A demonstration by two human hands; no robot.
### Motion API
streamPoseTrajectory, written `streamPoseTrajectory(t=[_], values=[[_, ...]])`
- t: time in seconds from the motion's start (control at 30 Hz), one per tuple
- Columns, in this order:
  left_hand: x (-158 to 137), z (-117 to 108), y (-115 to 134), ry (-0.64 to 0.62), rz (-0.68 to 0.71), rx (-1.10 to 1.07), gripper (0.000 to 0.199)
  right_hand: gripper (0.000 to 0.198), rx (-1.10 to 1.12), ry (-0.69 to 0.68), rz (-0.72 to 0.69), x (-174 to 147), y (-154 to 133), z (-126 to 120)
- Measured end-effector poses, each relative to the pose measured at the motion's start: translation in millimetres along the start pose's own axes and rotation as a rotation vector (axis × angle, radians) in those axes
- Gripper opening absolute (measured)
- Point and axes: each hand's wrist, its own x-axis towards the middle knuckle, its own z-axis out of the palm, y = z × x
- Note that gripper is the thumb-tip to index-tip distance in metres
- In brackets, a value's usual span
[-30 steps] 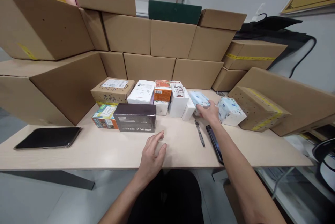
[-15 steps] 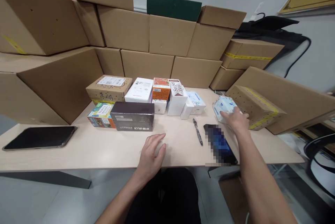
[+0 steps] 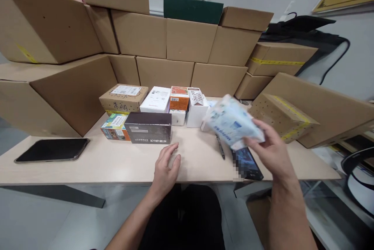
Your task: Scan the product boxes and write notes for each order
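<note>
Held up in my right hand (image 3: 271, 148) is a light blue and white soft pack of tissues (image 3: 233, 121), tilted and somewhat blurred. The thumb and fingers pinch its right-hand end, above the table. Below it lie a pen (image 3: 221, 149) and a dark phone-like device (image 3: 250, 166), partly pixelated. My left hand (image 3: 166, 166) rests near the front table edge, holding nothing, its thumb apart from the curved fingers. A dark shrink-wrapped box (image 3: 149, 128) is just beyond that hand.
Small boxes stand mid-table: a white Super Meal box (image 3: 197, 111), an orange box (image 3: 179, 98), a white box (image 3: 155, 100), a labelled carton (image 3: 124, 98). A tablet (image 3: 52, 150) lies left. Large cartons (image 3: 165, 74) wall the back; a taped carton (image 3: 280, 117) stands right.
My right hand has lifted the pack of tissues off the table beside the taped carton and brought it left and nearer. My left hand has shifted slightly and stays empty.
</note>
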Motion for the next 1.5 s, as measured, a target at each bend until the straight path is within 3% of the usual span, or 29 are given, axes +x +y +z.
streamPoseTrajectory(t=[0.13,0.23,0.37,0.53,0.7,0.87,1.03,1.17,1.37,1.5], values=[[1.4,0.4,-0.6,0.028,-0.105,-0.096,0.040,0.049,0.117,-0.412,-0.023,-16.2,-14.5,43.0],[3.4,-0.8,2.0,-0.007,-0.154,-0.137,0.043,0.060,0.137,-0.528,0.011,-23.5,-12.3,65.6],[4.4,-2.2,5.7,-0.033,-0.143,-0.118,0.043,0.078,0.172,-0.449,0.116,-36.4,-12.4,69.5],[4.3,-1.6,5.8,-0.039,-0.134,-0.072,0.043,0.063,0.030,-0.202,0.321,-50.8,-25.5,72.0],[5.0,-4.7,9.5,-0.067,-0.110,-0.102,0.042,0.058,0.039,-0.213,0.294,-53.5,-34.1,83.6],[3.7,-8.3,12.2,-0.019,-0.080,-0.229,0.027,0.052,0.291,-0.131,0.232,-62.2,-23.9,89.5],[3.0,-7.2,13.4,0.007,-0.148,-0.158,0.029,0.038,0.476,-0.043,0.319,-79.2,-19.3,96.6],[4.0,-6.5,14.5,-0.019,-0.214,-0.125,0.037,0.036,0.416,-0.014,0.349,-85.7,-24.4,99.4],[6.6,-4.7,12.2,-0.044,-0.184,-0.041,0.042,0.048,0.210,-0.011,0.372,-82.1,-24.4,104.4],[7.0,-5.3,13.1,-0.056,-0.172,-0.024,0.041,0.047,0.215,-0.014,0.375,-82.2,-24.4,107.7]])
